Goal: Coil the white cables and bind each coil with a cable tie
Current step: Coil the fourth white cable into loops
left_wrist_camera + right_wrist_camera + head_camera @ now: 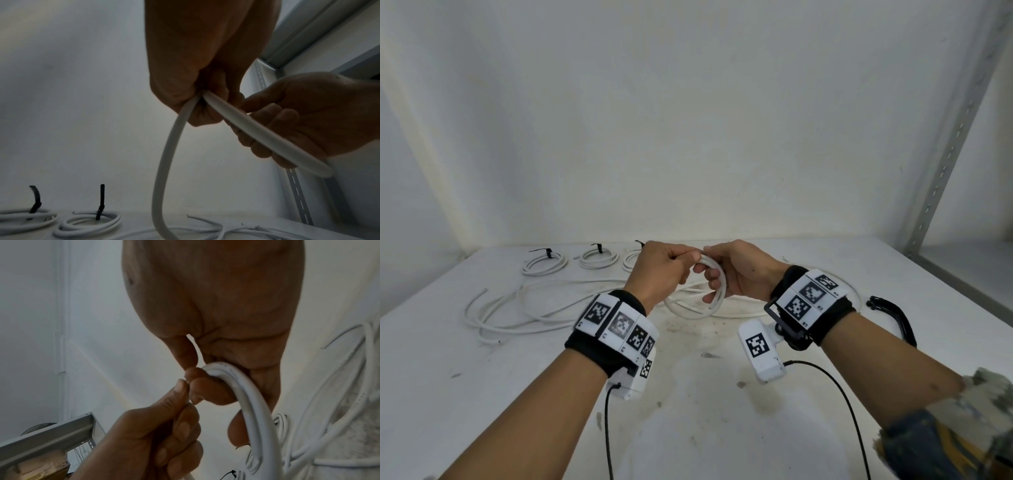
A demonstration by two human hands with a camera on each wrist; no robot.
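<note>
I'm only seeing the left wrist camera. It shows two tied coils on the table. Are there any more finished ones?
Observer: Yes. The head view shows a third tied coil, partly hidden behind the left hand, which pinches the white cable.
Operator: How much is wound in the right hand?
Observer: The right wrist view shows the right hand gripping a coil of at least two strands lying side by side.
Operator: Any spare ties around?
Observer: In the head view, what look like black cable ties lie on the table just beyond the right wrist.
</note>
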